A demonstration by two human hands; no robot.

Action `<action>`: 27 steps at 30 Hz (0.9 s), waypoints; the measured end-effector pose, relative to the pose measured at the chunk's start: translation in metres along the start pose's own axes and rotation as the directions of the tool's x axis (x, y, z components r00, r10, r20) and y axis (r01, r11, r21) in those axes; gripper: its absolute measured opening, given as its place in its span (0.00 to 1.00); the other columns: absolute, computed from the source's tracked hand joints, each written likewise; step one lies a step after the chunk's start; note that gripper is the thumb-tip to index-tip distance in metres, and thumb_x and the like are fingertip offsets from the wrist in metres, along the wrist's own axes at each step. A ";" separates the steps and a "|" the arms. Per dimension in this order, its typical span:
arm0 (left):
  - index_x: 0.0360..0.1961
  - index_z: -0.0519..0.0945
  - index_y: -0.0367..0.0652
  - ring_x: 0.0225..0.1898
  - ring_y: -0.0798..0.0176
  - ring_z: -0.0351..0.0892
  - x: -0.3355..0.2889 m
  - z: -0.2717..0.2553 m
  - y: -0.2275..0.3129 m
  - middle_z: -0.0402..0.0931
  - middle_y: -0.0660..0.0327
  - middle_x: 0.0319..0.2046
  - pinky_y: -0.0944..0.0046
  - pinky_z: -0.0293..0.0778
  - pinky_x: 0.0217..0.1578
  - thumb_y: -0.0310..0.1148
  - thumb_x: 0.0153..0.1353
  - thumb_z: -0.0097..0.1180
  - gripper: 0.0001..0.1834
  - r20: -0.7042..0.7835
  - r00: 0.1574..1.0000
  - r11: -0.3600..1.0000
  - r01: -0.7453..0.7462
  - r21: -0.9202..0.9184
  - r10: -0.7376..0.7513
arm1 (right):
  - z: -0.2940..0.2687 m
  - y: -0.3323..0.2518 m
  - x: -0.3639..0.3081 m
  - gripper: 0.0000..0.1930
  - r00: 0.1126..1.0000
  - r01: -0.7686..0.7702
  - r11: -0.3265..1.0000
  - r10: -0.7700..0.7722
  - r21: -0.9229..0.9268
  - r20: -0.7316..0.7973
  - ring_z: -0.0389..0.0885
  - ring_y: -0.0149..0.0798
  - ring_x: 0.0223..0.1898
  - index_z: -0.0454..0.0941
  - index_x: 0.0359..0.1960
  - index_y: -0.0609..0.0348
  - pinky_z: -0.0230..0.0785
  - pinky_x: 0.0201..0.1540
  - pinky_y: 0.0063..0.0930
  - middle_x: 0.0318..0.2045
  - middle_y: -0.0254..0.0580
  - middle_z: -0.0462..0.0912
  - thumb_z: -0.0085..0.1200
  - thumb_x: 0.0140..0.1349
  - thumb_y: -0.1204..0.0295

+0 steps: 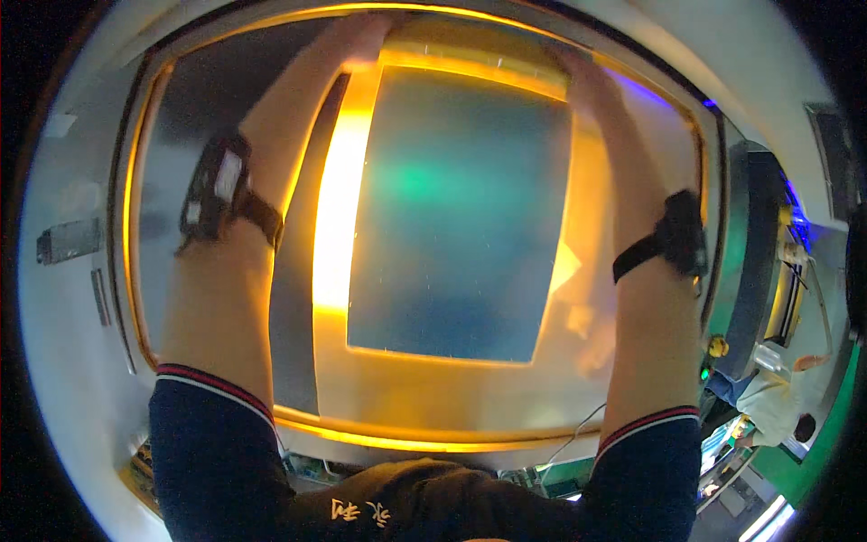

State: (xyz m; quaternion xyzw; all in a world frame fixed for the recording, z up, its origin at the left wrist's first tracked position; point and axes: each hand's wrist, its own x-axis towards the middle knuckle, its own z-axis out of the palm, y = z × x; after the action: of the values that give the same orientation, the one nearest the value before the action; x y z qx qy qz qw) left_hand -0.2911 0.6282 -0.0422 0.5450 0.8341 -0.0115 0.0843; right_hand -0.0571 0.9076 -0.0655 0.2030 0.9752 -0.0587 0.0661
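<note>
A dark blue-grey rectangular panel (456, 217) with an orange border lies inside a large glowing frame, a greenish reflection on its face. Both my arms stretch forward on either side of it. My left hand (368, 41) is at the panel's far left corner, by the far border strip. My right hand (567, 70) is at the far right corner, dim and blurred. The fingers of both hands are hard to make out, so any grip is unclear. A bright yellow-white strip (340, 217) runs along the panel's left side.
The rounded frame (134, 226) surrounds the work area, its edge lit orange. Black strapped devices sit on my left forearm (217, 185) and right forearm (679, 235). Far right, a person in a light top (775, 406) is near equipment. A yellow knob (718, 346) sits right of the frame.
</note>
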 end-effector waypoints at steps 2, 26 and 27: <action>0.64 0.68 0.49 0.54 0.42 0.75 0.027 -0.001 -0.007 0.74 0.50 0.56 0.45 0.73 0.55 0.21 0.50 0.53 0.36 -0.040 0.997 0.997 -0.059 0.047 0.061 | -0.005 0.021 0.025 0.40 0.964 0.219 0.974 -0.206 0.064 -0.166 0.71 0.51 0.62 0.64 0.67 0.37 0.64 0.65 0.41 0.63 0.44 0.71 0.46 0.52 0.86; 0.69 0.61 0.44 0.64 0.36 0.64 -0.448 0.056 0.294 0.59 0.59 0.70 0.47 0.60 0.66 0.21 0.48 0.57 0.43 0.246 0.968 0.993 -0.017 -0.117 0.046 | 0.033 -0.073 -0.541 0.36 0.947 0.313 0.938 -0.320 0.148 0.023 0.71 0.52 0.61 0.64 0.67 0.44 0.60 0.66 0.49 0.64 0.44 0.70 0.56 0.53 0.76; 0.69 0.60 0.44 0.65 0.36 0.64 -0.443 0.052 0.300 0.59 0.58 0.70 0.48 0.61 0.66 0.22 0.48 0.57 0.43 0.307 0.951 0.991 0.007 -0.133 0.035 | 0.035 -0.069 -0.543 0.35 0.956 0.288 0.943 -0.294 0.164 0.012 0.73 0.49 0.60 0.65 0.67 0.42 0.60 0.65 0.48 0.63 0.44 0.72 0.56 0.54 0.75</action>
State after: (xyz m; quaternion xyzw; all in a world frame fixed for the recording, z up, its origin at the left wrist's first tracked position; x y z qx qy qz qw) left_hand 0.1623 0.3418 -0.0038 0.5356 0.8058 -0.0407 0.2494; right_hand 0.4119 0.6292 -0.0111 0.0604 0.9852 -0.1497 0.0581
